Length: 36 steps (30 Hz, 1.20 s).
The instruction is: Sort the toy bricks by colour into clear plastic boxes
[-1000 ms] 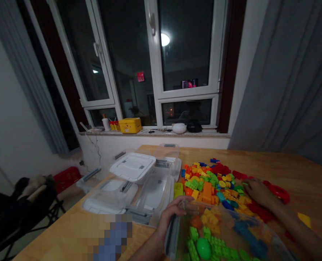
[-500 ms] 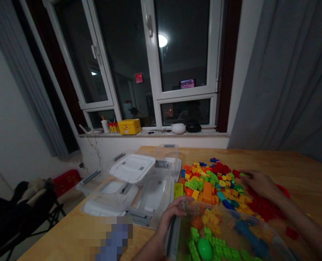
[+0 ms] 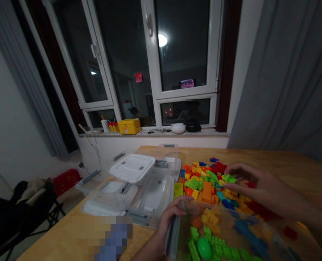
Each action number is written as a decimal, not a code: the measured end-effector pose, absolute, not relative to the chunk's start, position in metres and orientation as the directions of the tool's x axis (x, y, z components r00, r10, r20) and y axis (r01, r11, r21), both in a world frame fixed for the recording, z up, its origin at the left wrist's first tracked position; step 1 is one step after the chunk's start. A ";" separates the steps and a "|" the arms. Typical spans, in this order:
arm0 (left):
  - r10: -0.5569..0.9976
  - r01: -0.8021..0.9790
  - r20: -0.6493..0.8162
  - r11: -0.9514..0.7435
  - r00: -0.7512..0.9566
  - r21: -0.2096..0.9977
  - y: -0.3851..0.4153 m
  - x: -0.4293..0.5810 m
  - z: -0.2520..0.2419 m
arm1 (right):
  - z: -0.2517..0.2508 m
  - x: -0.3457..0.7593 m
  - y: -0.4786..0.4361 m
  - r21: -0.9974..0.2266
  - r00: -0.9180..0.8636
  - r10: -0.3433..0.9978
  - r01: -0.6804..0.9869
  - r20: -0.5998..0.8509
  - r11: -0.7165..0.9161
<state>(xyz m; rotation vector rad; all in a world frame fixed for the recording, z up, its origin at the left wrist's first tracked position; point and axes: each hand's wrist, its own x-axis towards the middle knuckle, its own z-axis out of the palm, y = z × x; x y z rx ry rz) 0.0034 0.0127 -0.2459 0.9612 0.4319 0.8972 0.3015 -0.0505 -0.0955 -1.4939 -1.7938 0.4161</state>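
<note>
Clear plastic box [image 3: 171,237] with green blocks [image 3: 226,250] inside sat nearest, its long axis seeming to run left to right, and the left hand [image 3: 171,213] had its fingers clasped over the far left corner. Just past the far rim, the right hand [image 3: 260,185] pinched a small green piece [image 3: 229,178] between thumb and fingers, so the box lay on the near side of that grip and lower. Behind it a mixed pile of blocks [image 3: 207,192] spread over the desk [image 3: 293,166], right of a white lid [image 3: 133,166].
</note>
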 end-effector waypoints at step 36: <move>0.809 -0.474 0.091 0.245 0.581 0.846 0.013 0.006 -0.249 | -0.107 0.265 -0.104 -0.514 -0.502 0.860 0.763 -0.089 0.392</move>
